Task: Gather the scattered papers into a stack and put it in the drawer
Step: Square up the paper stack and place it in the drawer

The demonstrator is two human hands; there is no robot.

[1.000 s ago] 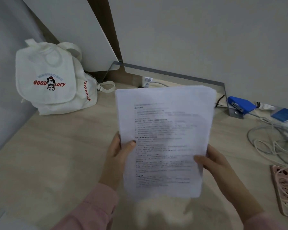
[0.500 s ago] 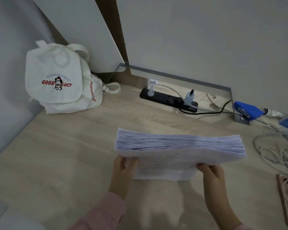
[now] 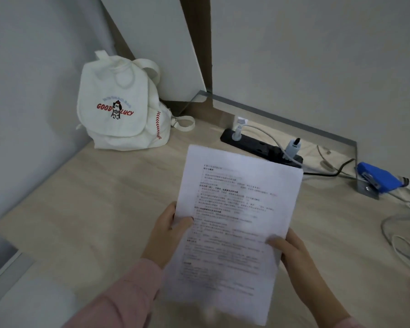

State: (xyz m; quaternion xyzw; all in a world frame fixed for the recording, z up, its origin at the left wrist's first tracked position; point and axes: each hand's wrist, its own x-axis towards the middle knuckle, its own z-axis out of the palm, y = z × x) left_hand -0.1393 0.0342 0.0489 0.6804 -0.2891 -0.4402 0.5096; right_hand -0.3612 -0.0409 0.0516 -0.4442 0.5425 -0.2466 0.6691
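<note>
The left hand [image 3: 168, 230] and right hand [image 3: 291, 252] hang over the pale wooden table [image 3: 92, 209], each pinching a side edge of the white printed paper stack [image 3: 234, 221], thumbs in front, seemingly to square it; no drawer shows.

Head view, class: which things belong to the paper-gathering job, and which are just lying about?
Job in hand: papers; left hand and right hand, each gripping a side edge.
Lying about: white backpack, black power strip, blue stapler, all on the desk.
</note>
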